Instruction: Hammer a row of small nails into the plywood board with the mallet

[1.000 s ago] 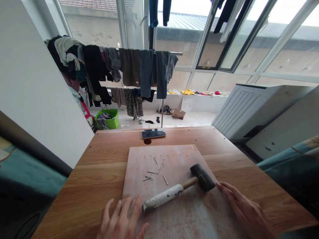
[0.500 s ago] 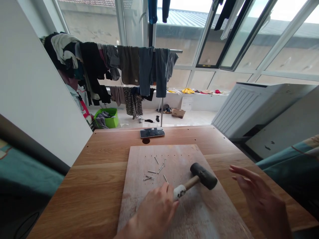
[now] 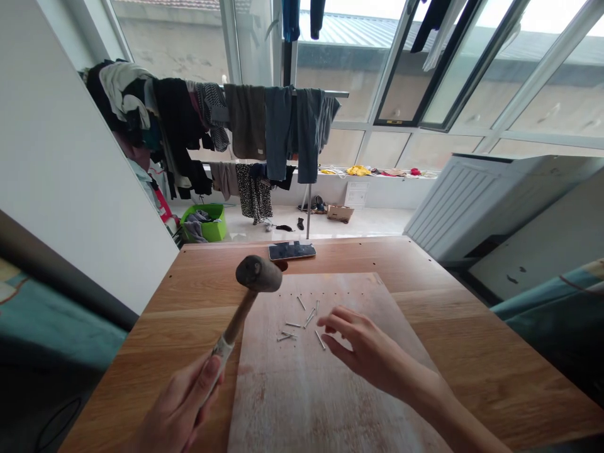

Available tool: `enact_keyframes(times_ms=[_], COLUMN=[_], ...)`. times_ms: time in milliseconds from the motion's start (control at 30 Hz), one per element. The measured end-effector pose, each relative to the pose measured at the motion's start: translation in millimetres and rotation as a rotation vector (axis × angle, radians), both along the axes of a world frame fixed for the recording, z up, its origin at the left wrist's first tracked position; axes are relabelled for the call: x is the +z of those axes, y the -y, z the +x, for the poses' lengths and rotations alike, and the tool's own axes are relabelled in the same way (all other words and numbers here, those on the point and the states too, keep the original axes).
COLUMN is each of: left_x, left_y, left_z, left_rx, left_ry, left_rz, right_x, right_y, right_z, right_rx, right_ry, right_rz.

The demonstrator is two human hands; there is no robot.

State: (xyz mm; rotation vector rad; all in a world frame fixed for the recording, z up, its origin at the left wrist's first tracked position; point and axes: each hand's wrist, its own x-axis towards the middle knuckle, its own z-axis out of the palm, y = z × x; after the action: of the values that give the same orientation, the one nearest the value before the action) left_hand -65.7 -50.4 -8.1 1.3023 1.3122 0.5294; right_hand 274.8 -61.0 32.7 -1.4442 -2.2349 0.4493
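left hand, lower left of the frame: closed around the white-stained end of the rubber mallet handle. the mallet is held off the surface and tilted, dark head uppermost, seen over the far left corner of the wooden board.

right hand, centre of the frame: open, fingers spread and slightly curled, holding nothing, above the board just beside the loose nails. contact between fingertips and board cannot be told.

the nails lie scattered on the far half of the board. the board lies flat on the desk. a phone lies at the far desk edge. upper left: a drying rack loaded with clothes.
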Motion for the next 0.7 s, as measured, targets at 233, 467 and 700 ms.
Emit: enact_keyframes(times_ms=[233,467,700], left_x=[-10.1,-23.6,-16.7], left_y=[-1,2,1], left_z=[-24,-26,-26], left_rx=[-0.002,0.064,0.156], left_ry=[-0.242,-0.233,-0.148], left_rz=[0.215,0.235,0.262], right_x=[-6.4,-17.9,-42.0], right_y=[-78,-110,-119], right_z=[-40,-40,-44], right_rx=[-0.156,-0.124,-0.146], right_ry=[0.244,0.117,-0.244], right_rz=[-0.148,-0.224,-0.124])
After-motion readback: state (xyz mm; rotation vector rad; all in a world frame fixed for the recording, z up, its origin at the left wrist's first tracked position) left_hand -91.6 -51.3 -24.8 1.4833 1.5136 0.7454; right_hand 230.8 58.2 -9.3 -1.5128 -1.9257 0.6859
